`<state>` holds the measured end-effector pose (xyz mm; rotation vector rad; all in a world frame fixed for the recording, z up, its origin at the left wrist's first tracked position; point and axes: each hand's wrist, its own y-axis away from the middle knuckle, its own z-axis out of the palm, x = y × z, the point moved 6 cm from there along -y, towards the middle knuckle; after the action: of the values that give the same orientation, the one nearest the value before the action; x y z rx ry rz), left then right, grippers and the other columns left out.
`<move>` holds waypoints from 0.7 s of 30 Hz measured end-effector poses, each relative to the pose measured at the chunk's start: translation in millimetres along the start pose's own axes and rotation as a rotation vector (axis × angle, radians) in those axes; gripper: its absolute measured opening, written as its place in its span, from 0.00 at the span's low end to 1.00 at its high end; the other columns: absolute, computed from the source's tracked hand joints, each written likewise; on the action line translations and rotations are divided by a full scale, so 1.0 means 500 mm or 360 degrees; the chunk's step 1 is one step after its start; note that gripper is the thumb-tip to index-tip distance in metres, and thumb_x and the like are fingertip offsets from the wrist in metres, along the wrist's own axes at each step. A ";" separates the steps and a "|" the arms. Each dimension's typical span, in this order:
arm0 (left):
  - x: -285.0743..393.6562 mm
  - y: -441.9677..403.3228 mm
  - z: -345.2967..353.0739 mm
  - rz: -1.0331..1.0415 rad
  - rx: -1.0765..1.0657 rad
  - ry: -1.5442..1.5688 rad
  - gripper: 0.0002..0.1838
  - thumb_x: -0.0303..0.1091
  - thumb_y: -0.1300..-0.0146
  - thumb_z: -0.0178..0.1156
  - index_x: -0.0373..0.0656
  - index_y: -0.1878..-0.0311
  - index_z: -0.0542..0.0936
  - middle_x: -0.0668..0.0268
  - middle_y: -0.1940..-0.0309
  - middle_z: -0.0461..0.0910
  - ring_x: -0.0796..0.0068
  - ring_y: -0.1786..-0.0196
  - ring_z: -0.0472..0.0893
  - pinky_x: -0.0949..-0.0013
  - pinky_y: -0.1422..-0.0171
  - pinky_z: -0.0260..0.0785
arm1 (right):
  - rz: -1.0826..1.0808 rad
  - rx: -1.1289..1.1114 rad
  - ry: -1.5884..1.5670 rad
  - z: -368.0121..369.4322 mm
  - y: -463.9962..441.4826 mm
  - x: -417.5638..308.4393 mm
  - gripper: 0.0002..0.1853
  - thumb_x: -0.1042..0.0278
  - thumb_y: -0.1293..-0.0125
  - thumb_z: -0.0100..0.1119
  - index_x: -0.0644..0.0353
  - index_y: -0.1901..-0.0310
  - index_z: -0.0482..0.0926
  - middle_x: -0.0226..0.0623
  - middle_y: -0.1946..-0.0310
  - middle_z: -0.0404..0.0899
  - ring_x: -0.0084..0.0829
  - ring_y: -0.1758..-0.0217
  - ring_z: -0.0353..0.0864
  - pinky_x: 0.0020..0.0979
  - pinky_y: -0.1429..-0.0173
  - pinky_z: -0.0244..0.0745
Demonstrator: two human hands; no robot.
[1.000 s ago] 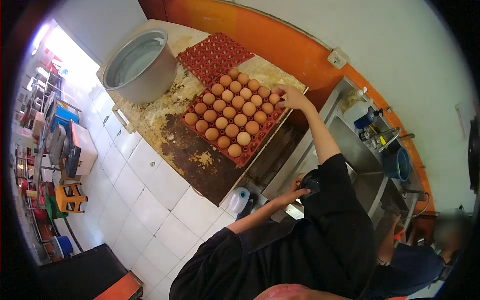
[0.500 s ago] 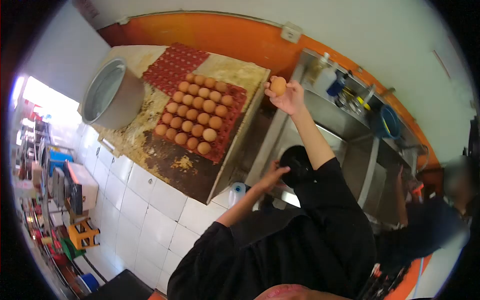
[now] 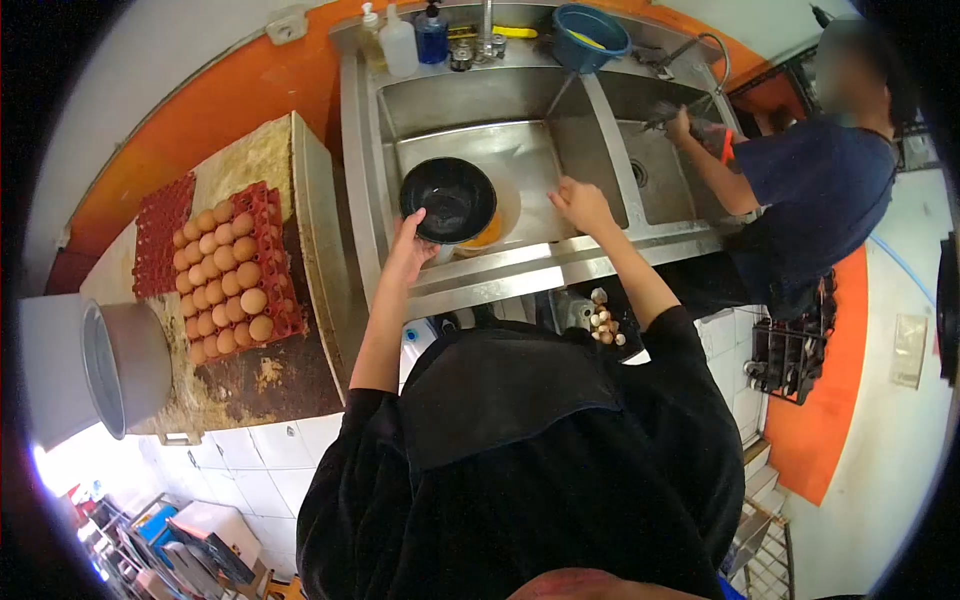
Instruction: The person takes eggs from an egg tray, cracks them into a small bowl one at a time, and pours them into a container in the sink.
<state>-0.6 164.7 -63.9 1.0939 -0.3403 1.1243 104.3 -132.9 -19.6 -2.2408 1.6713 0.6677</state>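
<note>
A black bowl [image 3: 448, 195] is in my left hand [image 3: 405, 250], thumb over its rim. It is held above the sink, and I see only a small wet shine inside. Partly under it stands a clear container [image 3: 508, 205] with orange-yellow liquid. My right hand [image 3: 585, 206] is over the sink, right of the container, with fingers curled; whatever they hold, if anything, is hidden. Brown eggs [image 3: 232, 255] fill a red tray [image 3: 287, 290] on the worktop to the left.
Eggshells [image 3: 604, 322] lie in a dark bin below the sink [image 3: 590, 262]. Bottles [image 3: 398, 45] and a blue basin [image 3: 592, 38] line its back ledge. At the right basin a co-worker [image 3: 820, 190] holds utensils. A large metal pot [image 3: 130, 360] stands far left.
My view has turned from the egg tray toward the sink. My right hand, which held up an egg, has come down over the basin. The black bowl remains in my left hand.
</note>
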 end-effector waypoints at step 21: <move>-0.070 -0.074 0.172 -0.0090 -0.0157 -0.0385 0.36 0.53 0.49 0.62 0.49 0.45 0.55 0.64 0.54 0.69 0.73 0.59 0.72 0.67 0.61 0.70 | 0.0223 -0.0062 -0.1265 -0.084 0.032 0.019 0.09 0.67 0.48 0.58 0.60 0.66 0.73 0.39 0.79 0.74 0.31 0.78 0.75 0.32 0.71 0.70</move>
<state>39.5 73.2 -67.5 1.1472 -0.5460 0.9170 99.8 -165.4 12.4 -1.5401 1.3876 1.3975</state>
